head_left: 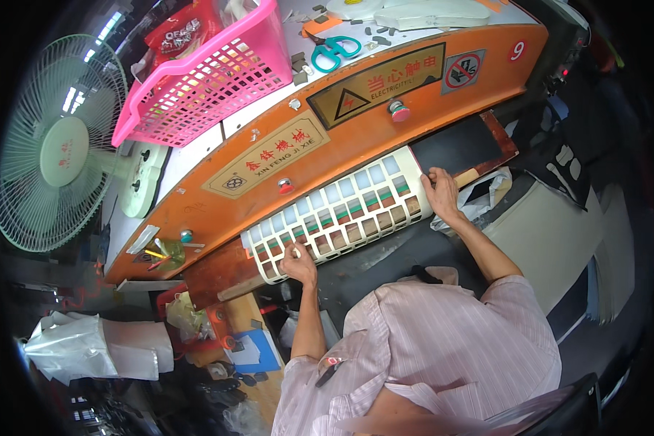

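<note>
A cream sheet [420, 190] with rows of rectangular cut-out windows lies across the machine's bed in front of me. My left hand [298, 265] is over its lower left part, fingers curled together; whatever they pinch, if anything, is too small to make out. At the sheet's right end, my right hand [441, 195] rests with its fingers stretched and a little apart on the edge. Through the windows show pale, green and reddish-brown bands of what lies underneath.
Behind the sheet rises an orange machine front [269, 149] with red push buttons and a warning plate. On its top stand a pink basket [211, 87] and teal scissors [334, 52]. A green fan [62, 145] is at the left. A dark pad [458, 149] lies right of the sheet.
</note>
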{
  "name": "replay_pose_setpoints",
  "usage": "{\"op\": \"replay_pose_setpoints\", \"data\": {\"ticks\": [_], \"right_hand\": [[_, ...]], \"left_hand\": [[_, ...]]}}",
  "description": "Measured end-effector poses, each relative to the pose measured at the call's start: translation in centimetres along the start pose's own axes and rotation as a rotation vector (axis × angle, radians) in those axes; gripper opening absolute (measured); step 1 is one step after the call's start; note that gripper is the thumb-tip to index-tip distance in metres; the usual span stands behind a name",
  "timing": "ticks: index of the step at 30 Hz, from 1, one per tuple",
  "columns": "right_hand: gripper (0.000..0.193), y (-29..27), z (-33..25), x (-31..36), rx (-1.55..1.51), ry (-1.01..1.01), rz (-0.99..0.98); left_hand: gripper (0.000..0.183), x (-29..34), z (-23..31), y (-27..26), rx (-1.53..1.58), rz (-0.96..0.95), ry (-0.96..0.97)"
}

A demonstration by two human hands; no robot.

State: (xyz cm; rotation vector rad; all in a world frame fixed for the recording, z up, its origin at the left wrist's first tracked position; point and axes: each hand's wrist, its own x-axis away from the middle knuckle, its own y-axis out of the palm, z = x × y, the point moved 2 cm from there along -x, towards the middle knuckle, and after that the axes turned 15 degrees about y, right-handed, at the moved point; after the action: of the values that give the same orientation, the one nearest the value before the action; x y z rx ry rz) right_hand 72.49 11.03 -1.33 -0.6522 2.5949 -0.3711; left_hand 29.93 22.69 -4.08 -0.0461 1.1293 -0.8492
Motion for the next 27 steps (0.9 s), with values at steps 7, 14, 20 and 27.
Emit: {"op": "replay_pose_setpoints", "data": {"ticks": [7,14,20,27], "right_hand": [[0.03,0.8,0.8,-0.1,0.068,-0.126,-0.064],[0.029,2.0,1.3,0.2,0.142,0.026,-0.209],[0.044,7.4,-5.2,-3.6,0.197,-0.267,-0.18],[0.077,18.9,-12.1,-7.6,0.098,-0.381,-0.921]], "left_hand": [[0.036,-0.8,0.2,-0.8,0.138,-0.002,0.036],[0.032,0.9,-0.6,-0.9,0.082,-0.097,-0.114],[0.024,1.7,0.2,-0.6,-0.108,-0.098,-0.084],[0.019,1.8,1.8,-1.9,-0.192,-0.171,-0.064]]}}
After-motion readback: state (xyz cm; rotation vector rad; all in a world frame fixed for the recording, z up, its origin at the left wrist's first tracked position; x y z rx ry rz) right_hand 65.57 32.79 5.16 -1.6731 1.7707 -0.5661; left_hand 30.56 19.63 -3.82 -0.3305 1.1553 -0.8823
